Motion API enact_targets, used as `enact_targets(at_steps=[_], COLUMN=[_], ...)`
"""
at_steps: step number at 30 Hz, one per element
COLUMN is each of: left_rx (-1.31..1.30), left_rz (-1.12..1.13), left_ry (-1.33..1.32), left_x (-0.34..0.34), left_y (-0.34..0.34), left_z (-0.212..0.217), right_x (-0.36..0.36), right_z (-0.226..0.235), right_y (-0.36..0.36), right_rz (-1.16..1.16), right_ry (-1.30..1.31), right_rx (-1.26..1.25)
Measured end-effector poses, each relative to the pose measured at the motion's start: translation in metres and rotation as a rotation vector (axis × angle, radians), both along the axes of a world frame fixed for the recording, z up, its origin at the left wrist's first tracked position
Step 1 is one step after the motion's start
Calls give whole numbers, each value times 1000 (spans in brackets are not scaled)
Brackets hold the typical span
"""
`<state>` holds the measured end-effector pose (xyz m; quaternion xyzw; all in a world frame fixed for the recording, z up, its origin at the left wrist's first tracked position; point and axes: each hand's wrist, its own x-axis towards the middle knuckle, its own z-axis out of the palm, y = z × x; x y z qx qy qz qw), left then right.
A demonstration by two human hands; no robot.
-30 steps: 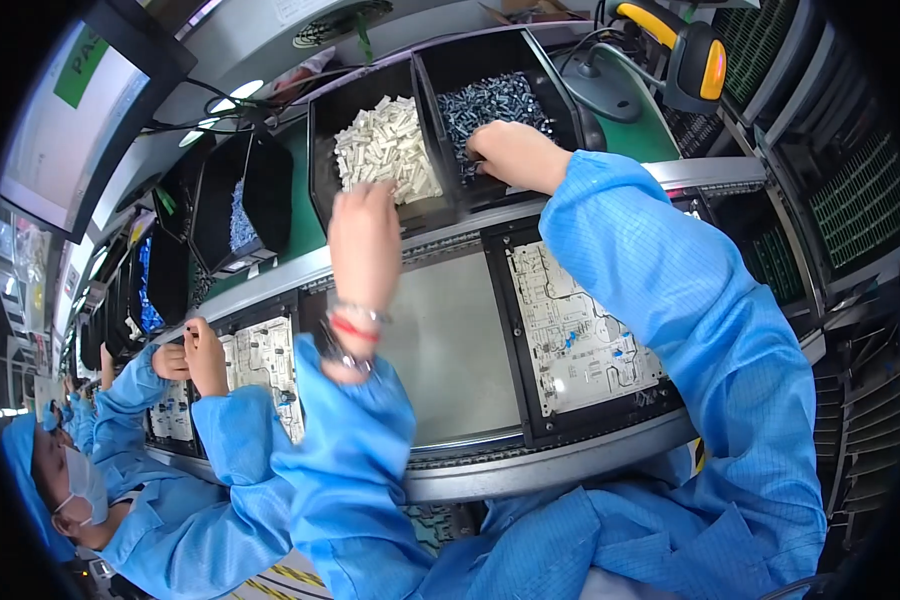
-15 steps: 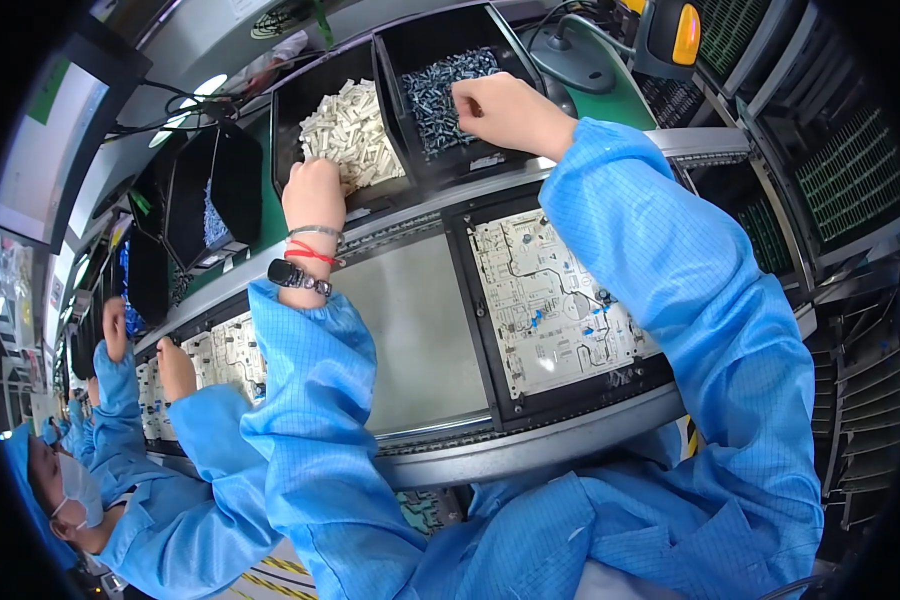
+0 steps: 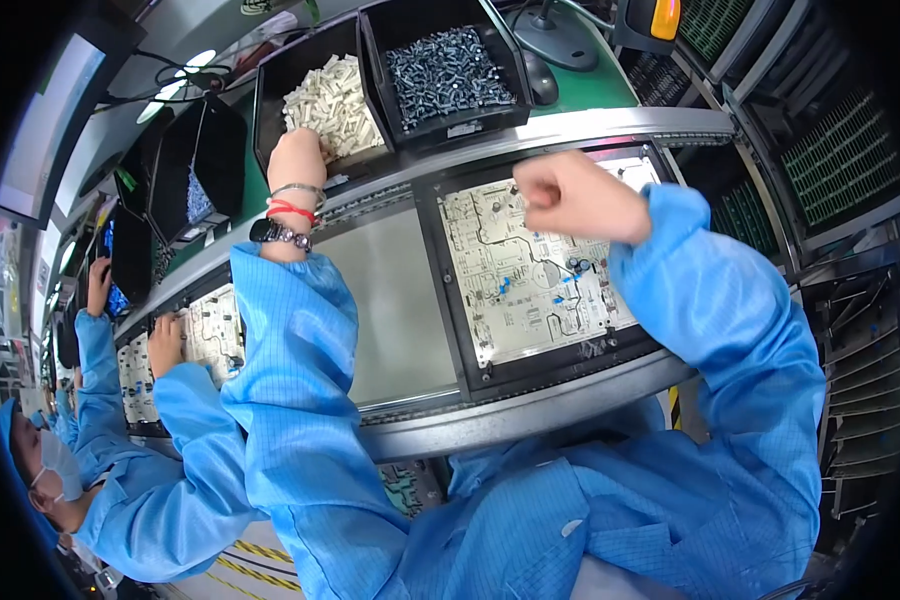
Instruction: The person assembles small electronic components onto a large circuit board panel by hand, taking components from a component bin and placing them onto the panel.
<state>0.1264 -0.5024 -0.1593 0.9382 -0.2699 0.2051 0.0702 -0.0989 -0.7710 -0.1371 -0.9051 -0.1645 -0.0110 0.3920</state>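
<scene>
My left hand [image 3: 298, 165] is at the near edge of a black bin heaped with small white connector-like parts [image 3: 332, 100]. Its fingers are curled in at the parts; what they hold, if anything, is hidden. Over the upper part of a pale circuit board [image 3: 490, 240] hovers my right hand [image 3: 582, 195], slightly blurred, fingers drawn together. Anything in its pinch is too small to make out. The board carries several small blue and dark components and sits in a black frame [image 3: 462, 345].
Beside the white parts stands a bin of dark bluish cylindrical parts [image 3: 445, 75]. Metal rails [image 3: 530, 410] border the line, with a grey panel [image 3: 390, 310] left of the board. A co-worker [image 3: 140, 500] handles another board at left. Racks [image 3: 840, 170] stand at right.
My right hand has come out of the dark-parts bin and moved toward me, over the circuit board. My left hand stays at the white-parts bin. The whole view has shifted slightly.
</scene>
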Motion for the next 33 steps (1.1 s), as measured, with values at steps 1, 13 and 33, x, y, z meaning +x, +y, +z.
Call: enact_targets(at_steps=[1,13,33], left_rx=[38,1,-98], left_rz=[-15,73,-281], left_ry=[-4,-38,264], left_x=[-5,-14,-54], left_y=[-2,-6,-9], left_z=[4,7,34], right_x=[-10,-37,-60], right_z=[-7,-37,-53], right_y=[4,9,36], right_rz=[3,101,238], right_ry=[7,47,-134], right_rx=[-1,-91,-223])
